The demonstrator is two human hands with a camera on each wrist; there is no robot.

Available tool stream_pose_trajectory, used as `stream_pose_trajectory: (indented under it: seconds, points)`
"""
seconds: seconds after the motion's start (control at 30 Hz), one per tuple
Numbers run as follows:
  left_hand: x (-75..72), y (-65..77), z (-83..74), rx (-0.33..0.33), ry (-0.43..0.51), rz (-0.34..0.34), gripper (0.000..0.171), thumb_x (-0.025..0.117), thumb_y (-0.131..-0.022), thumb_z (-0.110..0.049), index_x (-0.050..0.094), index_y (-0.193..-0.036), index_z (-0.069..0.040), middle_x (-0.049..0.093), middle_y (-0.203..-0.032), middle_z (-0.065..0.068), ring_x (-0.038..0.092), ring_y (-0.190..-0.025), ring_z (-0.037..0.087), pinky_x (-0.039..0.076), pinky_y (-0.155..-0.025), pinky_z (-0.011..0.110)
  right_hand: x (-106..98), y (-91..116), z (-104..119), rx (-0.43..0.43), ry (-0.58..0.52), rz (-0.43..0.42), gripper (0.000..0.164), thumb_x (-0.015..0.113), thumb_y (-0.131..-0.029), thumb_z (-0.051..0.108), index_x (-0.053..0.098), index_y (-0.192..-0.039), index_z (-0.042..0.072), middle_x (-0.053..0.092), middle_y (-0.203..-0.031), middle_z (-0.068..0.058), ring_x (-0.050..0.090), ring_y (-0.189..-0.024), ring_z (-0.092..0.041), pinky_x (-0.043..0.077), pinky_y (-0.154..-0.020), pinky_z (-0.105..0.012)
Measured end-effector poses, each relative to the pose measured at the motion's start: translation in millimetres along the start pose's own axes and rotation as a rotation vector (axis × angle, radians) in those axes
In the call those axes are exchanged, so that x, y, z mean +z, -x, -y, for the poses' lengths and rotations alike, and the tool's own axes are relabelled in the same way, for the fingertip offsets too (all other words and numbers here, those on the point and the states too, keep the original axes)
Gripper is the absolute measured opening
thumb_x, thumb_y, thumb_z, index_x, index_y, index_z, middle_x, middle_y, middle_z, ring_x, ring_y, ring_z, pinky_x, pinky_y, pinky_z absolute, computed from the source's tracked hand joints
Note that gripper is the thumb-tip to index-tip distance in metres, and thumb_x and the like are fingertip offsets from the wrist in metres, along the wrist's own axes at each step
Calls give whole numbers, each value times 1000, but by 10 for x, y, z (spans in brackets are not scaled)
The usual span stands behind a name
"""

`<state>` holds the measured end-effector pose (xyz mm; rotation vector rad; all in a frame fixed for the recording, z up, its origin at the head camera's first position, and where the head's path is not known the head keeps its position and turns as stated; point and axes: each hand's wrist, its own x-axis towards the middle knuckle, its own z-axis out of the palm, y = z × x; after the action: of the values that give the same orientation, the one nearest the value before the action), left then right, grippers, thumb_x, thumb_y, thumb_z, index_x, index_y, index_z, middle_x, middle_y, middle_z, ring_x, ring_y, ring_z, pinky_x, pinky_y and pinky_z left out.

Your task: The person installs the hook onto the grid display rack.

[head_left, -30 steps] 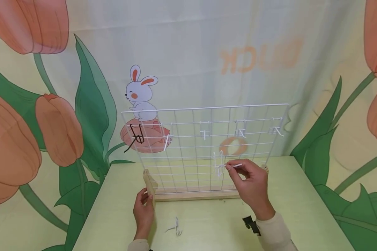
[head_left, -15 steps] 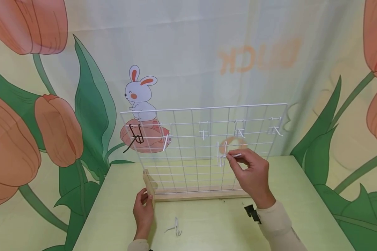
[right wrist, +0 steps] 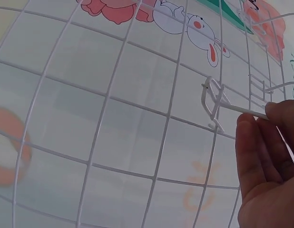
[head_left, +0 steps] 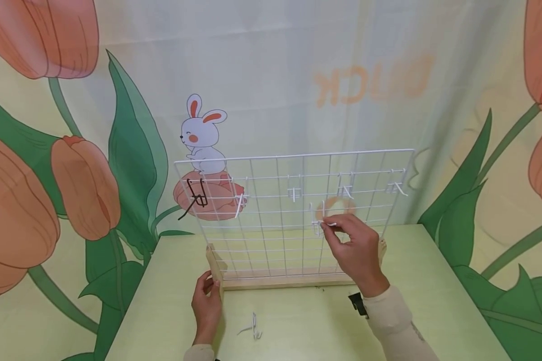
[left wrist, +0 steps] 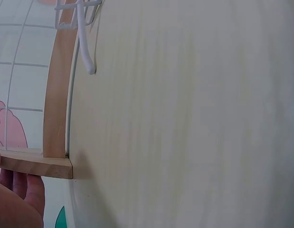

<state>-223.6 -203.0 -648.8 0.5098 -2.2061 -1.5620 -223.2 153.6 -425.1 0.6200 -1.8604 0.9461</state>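
A white wire grid (head_left: pixel 293 156) stands upright in a wooden base (head_left: pixel 280 285). My right hand (head_left: pixel 354 245) pinches the arm of a white wire hook (right wrist: pixel 242 110) between thumb and fingertips. In the right wrist view the hook's bent end overlaps the grid wires; I cannot tell whether it has caught on them. With thumb on one side and fingers on the other, my left hand (head_left: pixel 206 306) grips the left wooden end piece (left wrist: pixel 37 165) of the stand. Another white hook (head_left: pixel 254 327) lies on the table before the base.
On the grid's upper rows hang a black hook (head_left: pixel 200 199) at far left and several white hooks (head_left: pixel 294 193) to its right. The pale green table (head_left: pixel 307 326) runs back to a printed curtain (head_left: pixel 271 75) with tulips and a rabbit.
My right hand has raised the hook up the front of the grid, then shifted slightly left with it. My left hand has stayed on the stand's end.
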Motion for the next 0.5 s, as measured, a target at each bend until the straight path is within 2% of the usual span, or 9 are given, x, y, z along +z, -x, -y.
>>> stream_pose_trajectory:
  seconds: [0.5]
  points:
    - [-7, -1, -3, -1, -6, 7, 38, 62, -106, -12, 60, -144, -17, 70, -129, 16, 66, -119, 30, 48, -88, 26, 37, 123, -1, -58, 5, 2, 25, 89, -76, -4, 82, -97, 8, 80, -94, -3, 76, -77, -18, 58, -80, -18]
